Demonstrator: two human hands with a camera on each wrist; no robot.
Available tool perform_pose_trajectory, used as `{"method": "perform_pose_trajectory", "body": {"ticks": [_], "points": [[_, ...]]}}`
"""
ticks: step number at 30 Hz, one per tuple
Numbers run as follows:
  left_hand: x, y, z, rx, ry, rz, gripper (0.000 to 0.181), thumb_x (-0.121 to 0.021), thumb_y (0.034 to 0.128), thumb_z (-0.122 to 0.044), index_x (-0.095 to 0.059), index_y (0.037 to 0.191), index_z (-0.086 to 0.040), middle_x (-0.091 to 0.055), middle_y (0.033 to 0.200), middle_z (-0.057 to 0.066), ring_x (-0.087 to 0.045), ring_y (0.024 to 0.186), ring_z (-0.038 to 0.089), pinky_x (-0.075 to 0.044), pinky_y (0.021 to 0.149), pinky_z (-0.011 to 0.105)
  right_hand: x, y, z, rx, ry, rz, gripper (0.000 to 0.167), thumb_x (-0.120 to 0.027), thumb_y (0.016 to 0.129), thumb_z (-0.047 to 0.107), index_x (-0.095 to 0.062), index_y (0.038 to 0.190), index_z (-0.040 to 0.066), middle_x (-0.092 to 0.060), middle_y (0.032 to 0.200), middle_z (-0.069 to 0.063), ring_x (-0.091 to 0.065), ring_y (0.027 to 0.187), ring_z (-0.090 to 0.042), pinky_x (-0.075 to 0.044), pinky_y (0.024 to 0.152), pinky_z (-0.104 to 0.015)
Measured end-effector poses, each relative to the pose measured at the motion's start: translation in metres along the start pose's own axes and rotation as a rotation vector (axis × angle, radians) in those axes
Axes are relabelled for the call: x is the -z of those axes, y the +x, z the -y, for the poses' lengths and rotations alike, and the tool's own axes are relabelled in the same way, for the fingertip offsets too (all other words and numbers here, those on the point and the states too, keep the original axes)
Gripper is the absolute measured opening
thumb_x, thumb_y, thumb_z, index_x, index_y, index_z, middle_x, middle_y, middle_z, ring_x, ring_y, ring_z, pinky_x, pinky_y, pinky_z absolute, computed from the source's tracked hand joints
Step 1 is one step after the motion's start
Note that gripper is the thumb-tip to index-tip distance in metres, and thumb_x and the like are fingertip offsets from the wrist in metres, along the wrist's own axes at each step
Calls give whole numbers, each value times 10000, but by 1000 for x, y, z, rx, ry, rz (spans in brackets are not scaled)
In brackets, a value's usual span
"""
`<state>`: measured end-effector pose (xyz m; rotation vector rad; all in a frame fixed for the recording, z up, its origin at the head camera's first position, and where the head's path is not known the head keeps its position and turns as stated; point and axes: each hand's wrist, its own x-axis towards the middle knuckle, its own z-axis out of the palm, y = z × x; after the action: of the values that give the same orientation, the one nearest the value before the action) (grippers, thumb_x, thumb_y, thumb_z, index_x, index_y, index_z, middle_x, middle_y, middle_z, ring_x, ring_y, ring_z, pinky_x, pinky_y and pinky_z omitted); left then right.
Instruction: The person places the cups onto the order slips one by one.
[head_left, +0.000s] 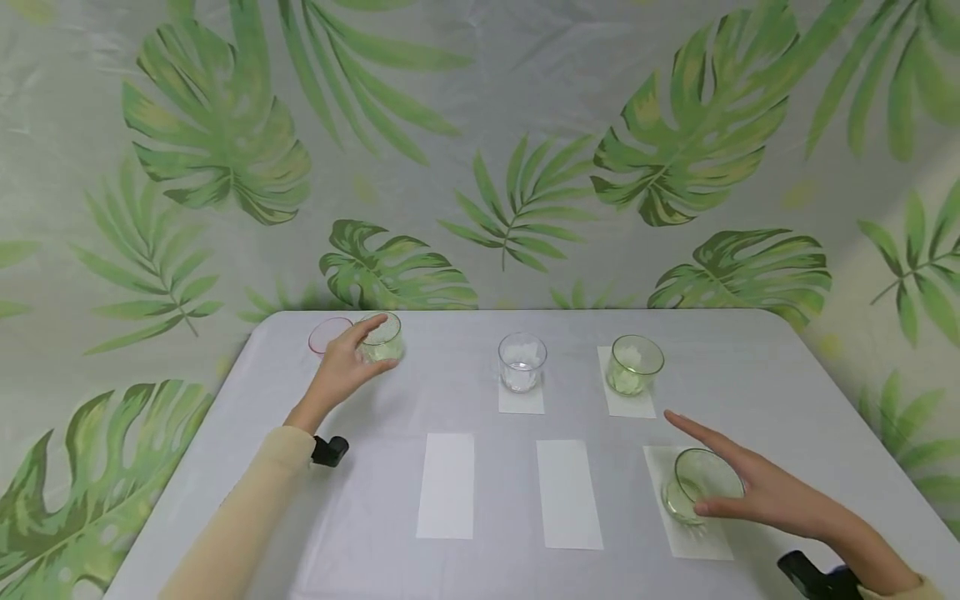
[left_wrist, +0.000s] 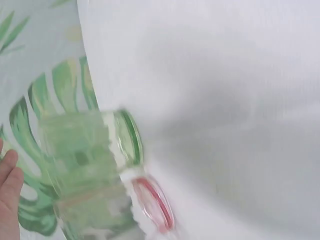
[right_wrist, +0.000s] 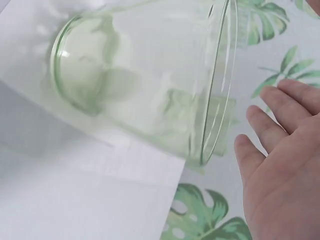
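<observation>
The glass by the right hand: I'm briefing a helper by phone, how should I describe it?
On the white table, find the nearest row of three paper strips. The green glass stands on the rightmost strip. It's the only glass in that row.

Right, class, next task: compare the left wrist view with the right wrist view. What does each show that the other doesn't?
Only the left wrist view shows the reddish glass, beside a green glass, and the left hand at the picture's left edge. Only the right wrist view shows the white card, with another green glass standing on it, and the right hand. Both share green glassware, the white tabletop and leaf-print material.
</observation>
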<state>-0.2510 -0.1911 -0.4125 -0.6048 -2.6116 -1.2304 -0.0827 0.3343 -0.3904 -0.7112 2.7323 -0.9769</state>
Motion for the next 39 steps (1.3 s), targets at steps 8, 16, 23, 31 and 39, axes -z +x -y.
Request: {"method": "perform_pose_trajectory", "body": {"ticks": [8,16,23,31,39], "points": [[16,13,20,78,79,3,761,-793,792,-136,-396,1421,28,-392,1433,251,-307,1343,415,-260,1087,552,-14,19,18,-11,43,32,864,-744,842,244,-225,1533,257,-278,1545,13,-192,1296,144,-440,927,-503],[17,28,30,145,138,76,796,-787,798,-191,-367,1439,24,-372,1448,252,-304,1341,429,-258,1087,555,-29,38,30,46,75,74,867,-740,846,295,-213,1534,270,-250,1554,22,-198,1346,53,-413,994,-409],[16,35,32,167,158,142,813,-776,808,-198,-336,1448,40,-369,1445,263,-314,1332,434,-284,1072,559,-48,50,30,43,108,94,869,-742,841,306,-220,1534,264,-247,1552,20,-221,1380,-63,-373,1032,-454],[14,39,35,164,169,194,803,-768,821,-172,-323,1448,59,-370,1439,273,-308,1336,428,-284,1077,550,-65,57,30,62,118,107,872,-740,843,307,-221,1536,204,-244,1555,-47,-245,1393,-269,-336,1058,-490],[14,40,35,133,224,199,800,-779,801,-142,-338,1430,83,-436,1357,323,-392,1265,457,-326,1045,559,-77,58,33,101,115,80,871,-740,836,327,-245,1523,123,-266,1537,-132,-260,1374,-368,-277,1094,-278]]}}
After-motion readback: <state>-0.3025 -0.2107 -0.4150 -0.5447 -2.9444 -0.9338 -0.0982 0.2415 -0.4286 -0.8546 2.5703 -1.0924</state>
